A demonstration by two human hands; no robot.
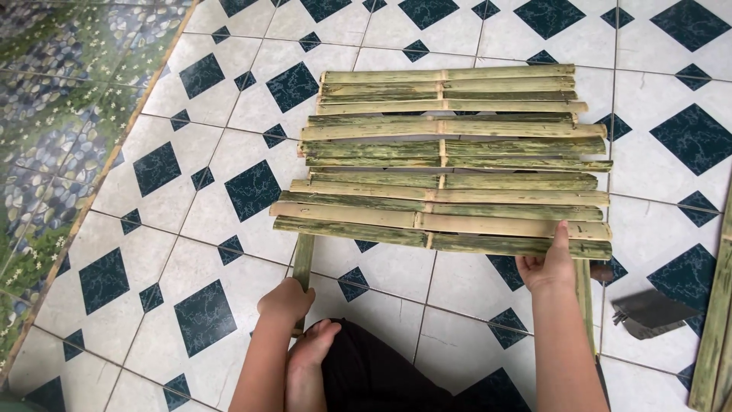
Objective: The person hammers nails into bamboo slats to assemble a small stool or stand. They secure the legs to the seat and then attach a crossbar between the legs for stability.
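Bamboo slat panel [450, 160] (on tiled floor): left hand [286, 299] grips left rail [303, 261], right hand [547, 267] clasps edge.

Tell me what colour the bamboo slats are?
The slats are green with pale yellow-tan patches and streaks, seen best in the head view.
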